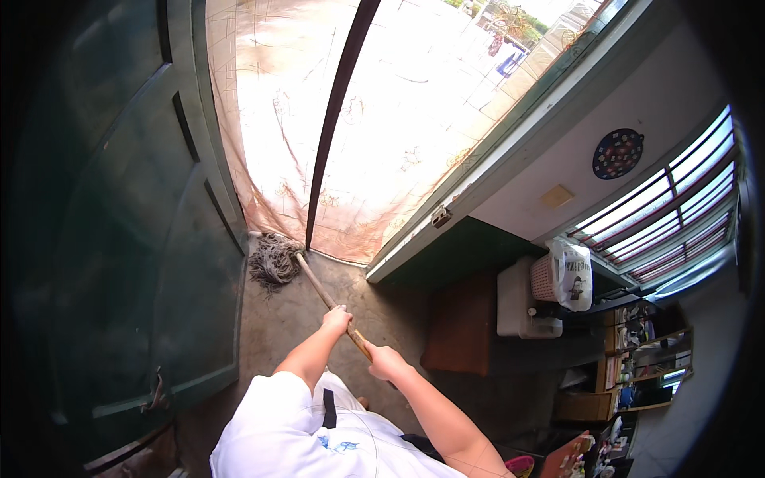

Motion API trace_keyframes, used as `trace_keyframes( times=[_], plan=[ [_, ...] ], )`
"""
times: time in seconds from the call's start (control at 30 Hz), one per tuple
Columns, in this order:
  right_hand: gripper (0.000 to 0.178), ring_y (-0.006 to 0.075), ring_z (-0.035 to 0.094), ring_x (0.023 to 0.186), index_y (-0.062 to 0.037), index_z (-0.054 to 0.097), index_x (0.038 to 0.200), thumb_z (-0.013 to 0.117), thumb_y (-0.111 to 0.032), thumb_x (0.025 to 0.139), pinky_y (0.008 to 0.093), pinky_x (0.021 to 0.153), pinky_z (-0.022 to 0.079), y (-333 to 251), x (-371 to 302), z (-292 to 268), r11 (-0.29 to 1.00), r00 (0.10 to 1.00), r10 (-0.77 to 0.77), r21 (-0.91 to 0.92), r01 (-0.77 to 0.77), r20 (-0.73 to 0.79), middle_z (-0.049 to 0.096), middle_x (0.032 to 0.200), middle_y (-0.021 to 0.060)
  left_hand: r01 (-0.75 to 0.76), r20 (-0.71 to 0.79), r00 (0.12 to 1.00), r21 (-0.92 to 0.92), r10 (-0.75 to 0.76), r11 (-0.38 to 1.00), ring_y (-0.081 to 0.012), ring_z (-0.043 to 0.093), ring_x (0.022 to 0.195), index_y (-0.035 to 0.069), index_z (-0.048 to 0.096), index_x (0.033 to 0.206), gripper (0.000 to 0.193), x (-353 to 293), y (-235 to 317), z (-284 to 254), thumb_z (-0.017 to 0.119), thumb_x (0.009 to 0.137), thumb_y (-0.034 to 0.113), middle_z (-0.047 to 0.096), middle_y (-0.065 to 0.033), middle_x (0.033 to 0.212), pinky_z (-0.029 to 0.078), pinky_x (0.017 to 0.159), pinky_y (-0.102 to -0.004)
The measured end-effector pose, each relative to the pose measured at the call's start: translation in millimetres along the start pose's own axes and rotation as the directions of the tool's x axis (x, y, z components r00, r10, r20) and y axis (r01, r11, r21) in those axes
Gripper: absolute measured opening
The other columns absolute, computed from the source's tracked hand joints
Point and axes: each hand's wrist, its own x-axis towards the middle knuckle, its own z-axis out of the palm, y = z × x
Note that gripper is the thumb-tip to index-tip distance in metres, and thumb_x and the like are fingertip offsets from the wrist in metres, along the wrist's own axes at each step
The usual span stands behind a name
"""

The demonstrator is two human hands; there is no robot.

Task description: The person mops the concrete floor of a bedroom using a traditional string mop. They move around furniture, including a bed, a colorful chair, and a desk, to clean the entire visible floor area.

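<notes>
Both my hands grip the wooden handle of a mop, whose grey string head [274, 261] lies on the concrete floor beside the bottom of the doorway. My left hand [337, 319] is wrapped round the handle [317, 285] farther up toward the mop head. Closer to my body, my right hand [386, 362] closes round the handle's near part. The mop head rests between the dark green door and the bottom of a sheer curtain [343, 231] that hangs across the doorway.
The green door [119, 239] stands at the left. A door frame [478, 175] bounds the right side. Farther right are a brown panel [458, 327], a pale box [522, 307], a pink basket [546, 277] with a white bag [572, 275], and cluttered shelves [637, 350] below a barred window [669, 199].
</notes>
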Motion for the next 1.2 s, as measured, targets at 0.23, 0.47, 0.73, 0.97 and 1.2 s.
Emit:
trace_keyframes(
  times=[0.23, 0.47, 0.73, 0.97, 1.2],
  plan=[
    [0.069, 0.0267, 0.062, 0.064, -0.0186, 0.037, 0.133, 0.05, 0.001, 0.068, 0.0355, 0.056, 0.049, 26, -46, -18, 1.0, 0.994, -0.031, 0.004, 0.031, 0.103, 0.062, 0.082, 0.0171, 0.046, -0.019, 0.999, 0.067, -0.045, 0.997, -0.0227, 0.053, 0.102, 0.016, 0.065, 0.084, 0.013, -43, 44, 10, 0.057, 0.074, 0.021, 0.053, -0.0075, 0.102, 0.047, 0.081, -0.0352],
    [0.076, 0.016, 0.052, 0.049, -0.0218, 0.036, 0.135, 0.049, 0.001, 0.064, 0.0292, 0.046, 0.045, 96, -114, -45, 0.99, 0.948, -0.141, 0.029, 0.138, 0.284, 0.056, 0.065, 0.01, 0.125, 0.013, 0.991, 0.222, -0.131, 0.967, -0.0258, 0.059, 0.095, 0.017, 0.068, 0.092, 0.02, -82, 117, 59, 0.063, 0.074, 0.023, 0.053, -0.0116, 0.114, 0.05, 0.078, -0.0345],
    [0.075, 0.0137, 0.05, 0.05, -0.0232, 0.04, 0.133, 0.052, 0.002, 0.064, 0.0268, 0.049, 0.044, 147, -140, -26, 0.988, 0.865, -0.1, -0.051, 0.144, 0.492, 0.055, 0.064, 0.0085, 0.156, 0.254, 0.939, 0.291, -0.233, 0.944, -0.0243, 0.06, 0.093, 0.012, 0.067, 0.096, 0.046, -139, 162, 123, 0.075, 0.061, 0.042, 0.056, -0.0093, 0.11, 0.051, 0.075, -0.0351],
    [0.069, 0.0147, 0.051, 0.051, -0.0212, 0.048, 0.127, 0.053, 0.004, 0.063, 0.0274, 0.049, 0.045, 129, -116, -63, 0.96, 0.846, -0.124, -0.153, 0.235, 0.518, 0.058, 0.07, 0.0092, 0.281, 0.189, 0.94, 0.047, -0.284, 0.959, -0.0275, 0.061, 0.091, 0.01, 0.066, 0.092, 0.032, -139, 164, 119, 0.074, 0.065, 0.024, 0.054, -0.0131, 0.11, 0.051, 0.075, -0.0359],
    [0.067, 0.0164, 0.053, 0.052, -0.0211, 0.05, 0.125, 0.054, 0.004, 0.063, 0.0288, 0.049, 0.046, 70, -57, -128, 0.917, 0.878, -0.135, -0.279, 0.287, 0.459, 0.059, 0.074, 0.0099, 0.19, -0.113, 0.96, -0.416, -0.258, 0.889, -0.033, 0.057, 0.082, 0.011, 0.061, 0.078, 0.026, -89, 124, 67, 0.077, 0.059, 0.019, 0.052, -0.0133, 0.097, 0.048, 0.071, -0.0408]
  ],
)
